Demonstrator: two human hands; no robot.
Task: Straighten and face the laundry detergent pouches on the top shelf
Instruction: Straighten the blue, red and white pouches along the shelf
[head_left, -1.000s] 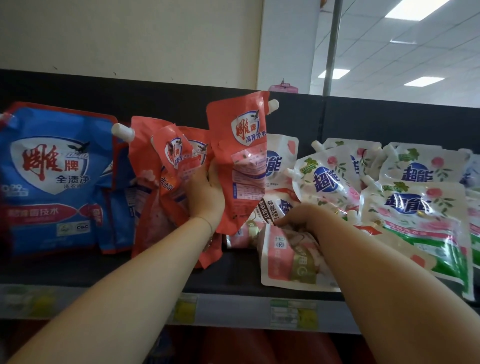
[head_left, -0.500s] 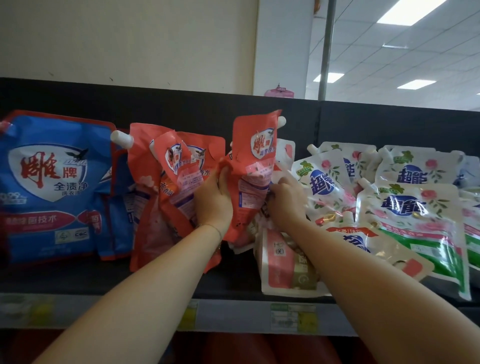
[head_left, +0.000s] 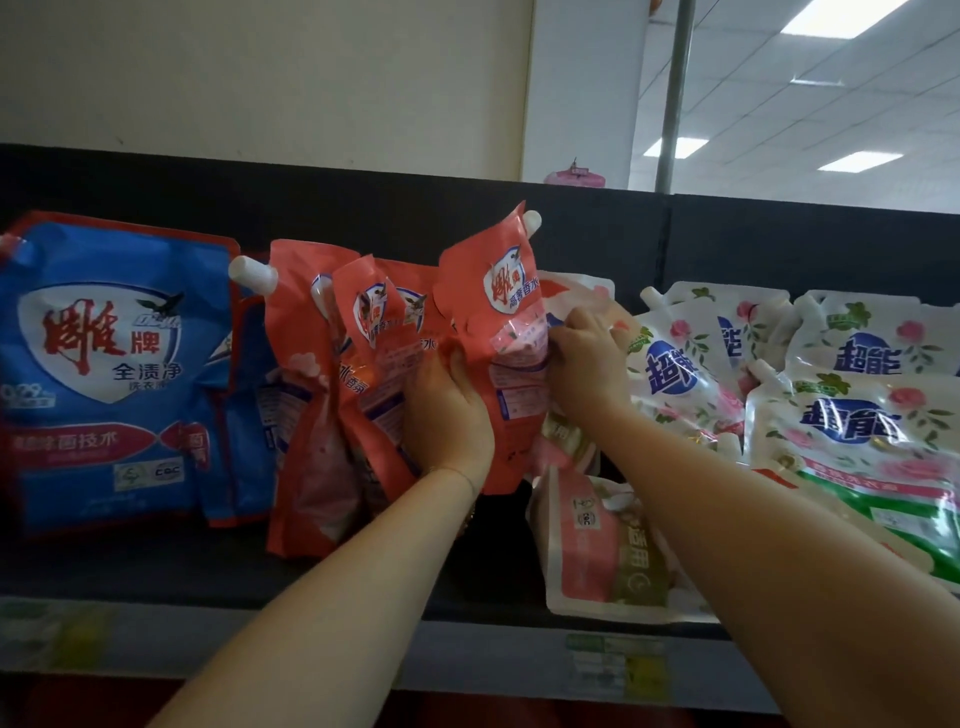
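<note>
A: Up on the top shelf (head_left: 156, 577), both hands are on one red pouch (head_left: 493, 332). It's standing, label to the aisle, white cap (head_left: 532, 221) at its top right corner.

B: The left hand (head_left: 449, 415) is wrapped round the lower left side, grip clamped on the film. That's the anchor, I'd say; a soft pouch sags without support.

A: And the right hand (head_left: 582, 358)?

B: Fingers bunched at the pouch's right edge, pinching it by the look of things. A pale pouch (head_left: 571, 291) sits just behind, so the exact contact is hard to read. My guess: squaring up the face.

A: Neighbours on the left?

B: More red pouches (head_left: 306, 415), leaning and creased, touching the held one. Beyond them, a big blue pouch (head_left: 104, 374) facing out.

A: The right side looks rough.

B: White floral pouches (head_left: 852, 415) slumped in a heap, and one pink-and-white pouch (head_left: 597, 545) flat on its back near the shelf lip. Plenty left to face.
</note>
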